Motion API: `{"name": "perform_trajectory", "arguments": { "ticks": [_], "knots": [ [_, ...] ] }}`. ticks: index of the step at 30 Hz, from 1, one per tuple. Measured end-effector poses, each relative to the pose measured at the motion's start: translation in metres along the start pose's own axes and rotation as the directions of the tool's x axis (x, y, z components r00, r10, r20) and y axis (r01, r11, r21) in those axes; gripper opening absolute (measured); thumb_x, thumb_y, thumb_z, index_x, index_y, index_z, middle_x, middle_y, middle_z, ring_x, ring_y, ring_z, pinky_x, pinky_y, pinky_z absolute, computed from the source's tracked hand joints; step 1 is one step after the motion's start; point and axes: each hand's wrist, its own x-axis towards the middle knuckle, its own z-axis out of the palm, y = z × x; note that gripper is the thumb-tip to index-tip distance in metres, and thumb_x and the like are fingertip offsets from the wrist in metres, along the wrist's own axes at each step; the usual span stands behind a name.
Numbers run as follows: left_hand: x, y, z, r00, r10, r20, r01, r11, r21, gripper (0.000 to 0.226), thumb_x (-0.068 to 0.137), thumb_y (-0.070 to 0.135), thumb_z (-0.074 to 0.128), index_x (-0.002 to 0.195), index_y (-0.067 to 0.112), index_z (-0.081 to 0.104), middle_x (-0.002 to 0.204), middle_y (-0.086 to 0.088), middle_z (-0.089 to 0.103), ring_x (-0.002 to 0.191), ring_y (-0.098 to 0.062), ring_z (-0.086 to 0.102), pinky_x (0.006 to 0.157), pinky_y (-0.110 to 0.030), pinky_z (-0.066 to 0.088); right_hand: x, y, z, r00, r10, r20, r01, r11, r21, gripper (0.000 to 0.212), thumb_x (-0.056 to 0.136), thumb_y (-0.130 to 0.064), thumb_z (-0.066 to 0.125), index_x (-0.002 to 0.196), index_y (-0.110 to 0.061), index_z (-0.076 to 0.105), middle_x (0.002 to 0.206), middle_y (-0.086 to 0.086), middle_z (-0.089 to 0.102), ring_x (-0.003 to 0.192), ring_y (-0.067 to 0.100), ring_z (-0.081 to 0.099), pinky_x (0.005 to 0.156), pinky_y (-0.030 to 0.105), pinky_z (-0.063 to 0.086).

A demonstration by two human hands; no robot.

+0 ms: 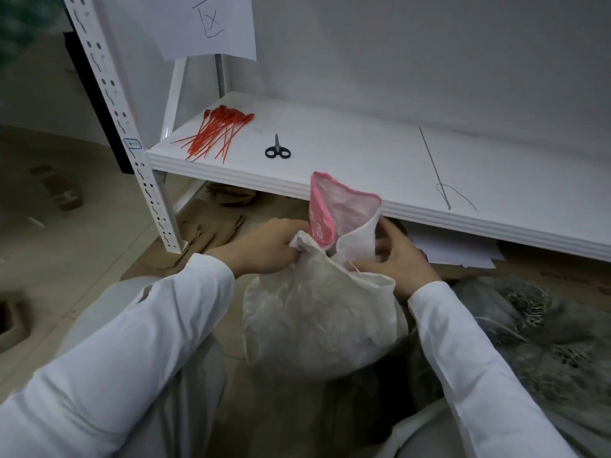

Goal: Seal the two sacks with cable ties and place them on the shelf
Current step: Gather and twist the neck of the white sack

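White woven sack sitting mid-frame, left hand clenching its bunched rim, right hand curling fingers round the opposite rim (pink lining showing)

Two sacks: one white sack, one grey sack. One pair of black scissors, one loose bundle of red cable ties, too tangled to count singly, one marked paper sheet.
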Motion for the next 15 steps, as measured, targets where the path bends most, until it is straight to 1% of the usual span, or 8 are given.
{"name": "perform_trajectory", "arguments": {
  "ticks": [1,2,4,6,8,10,12,15],
  "knots": [
    [0.0,0.0,0.0,1.0,-0.021,-0.009,0.021,1.0,0.002,0.028,0.082,0.007,0.054,0.068,0.029,0.044,0.072,0.015,0.052,0.079,-0.02,0.054,0.067,-0.034,0.042,0.0,-0.001,0.002,1.0,-0.001,0.03,0.002,0.999,-0.036,0.066,0.071,-0.024,0.083,0.13,-0.028,0.053,0.1,-0.004,0.067,0.088,0.011,0.063,0.067,0.005,0.047],
    [0.001,0.0,0.0,0.999,-0.033,-0.016,0.033,0.999,0.01,0.029,0.085,0.009,0.051,0.068,0.03,0.041,0.073,0.015,0.051,0.079,-0.02,0.053,0.066,-0.034,0.041,-0.001,-0.002,0.005,0.999,0.014,0.042,-0.012,0.999,-0.038,0.039,0.076,-0.023,0.079,0.112,-0.025,0.065,0.094,0.0,0.069,0.086,0.016,0.064,0.072,0.01,0.05],
    [0.0,0.0,0.001,0.999,-0.047,-0.014,0.047,0.999,0.016,0.023,0.088,0.013,0.047,0.072,0.028,0.043,0.076,0.009,0.054,0.081,-0.023,0.056,0.067,-0.036,0.043,0.0,-0.001,0.011,0.997,0.022,0.075,-0.021,1.0,-0.02,0.007,0.08,-0.021,0.072,0.086,-0.024,0.069,0.086,0.002,0.07,0.085,0.023,0.066,0.082,0.028,0.054],
    [0.0,0.001,0.002,0.998,-0.066,-0.012,0.065,0.998,-0.018,0.012,0.089,0.015,0.044,0.083,0.023,0.051,0.086,0.003,0.06,0.085,-0.022,0.058,0.072,-0.036,0.046,0.002,-0.002,0.013,0.998,-0.002,0.067,0.006,0.998,-0.058,0.004,0.085,-0.018,0.068,0.084,-0.021,0.068,0.083,-0.001,0.069,0.08,0.017,0.064,0.071,0.021,0.048],
    [0.0,0.001,0.0,0.991,-0.113,-0.071,0.109,0.992,-0.059,0.009,0.09,0.015,0.043,0.086,0.015,0.052,0.088,0.0,0.06,0.085,-0.022,0.057,0.069,-0.034,0.043,0.003,-0.003,0.009,0.996,-0.003,-0.094,0.001,1.0,-0.024,0.011,0.091,-0.018,0.06,0.087,-0.011,0.068,0.083,0.006,0.069,0.078,0.02,0.063,0.066,0.023,0.046],
    [0.002,0.0,-0.003,0.968,-0.178,-0.174,0.16,0.98,-0.114,0.014,0.09,0.017,0.043,0.09,0.008,0.054,0.089,-0.003,0.06,0.084,-0.021,0.055,0.066,-0.029,0.041,0.009,0.0,0.001,0.952,0.059,-0.299,-0.036,0.996,0.083,0.024,0.092,-0.023,0.054,0.084,-0.004,0.066,0.086,0.017,0.069,0.083,0.033,0.064,0.075,0.035,0.049],
    [0.003,-0.001,-0.006,0.948,-0.229,-0.222,0.182,0.96,-0.212,0.02,0.088,0.021,0.044,0.092,0.005,0.056,0.089,-0.004,0.06,0.083,-0.021,0.054,0.067,-0.028,0.04,0.011,0.003,-0.011,0.89,0.201,-0.41,-0.129,0.972,0.196,0.03,0.09,-0.031,0.05,0.082,-0.005,0.064,0.089,0.018,0.068,0.09,0.038,0.063,0.084,0.043,0.05],
    [-0.001,0.003,-0.012,0.975,-0.191,-0.117,0.138,0.923,-0.359,0.031,0.073,0.039,0.05,0.092,0.015,0.058,0.091,-0.001,0.06,0.085,-0.018,0.055,0.073,-0.033,0.043,0.01,0.005,-0.023,0.832,0.331,-0.444,-0.208,0.93,0.303,0.029,0.094,-0.024,0.047,0.094,0.0,0.064,0.094,0.018,0.064,0.096,0.034,0.06,0.089,0.042,0.047]
  ]
}}
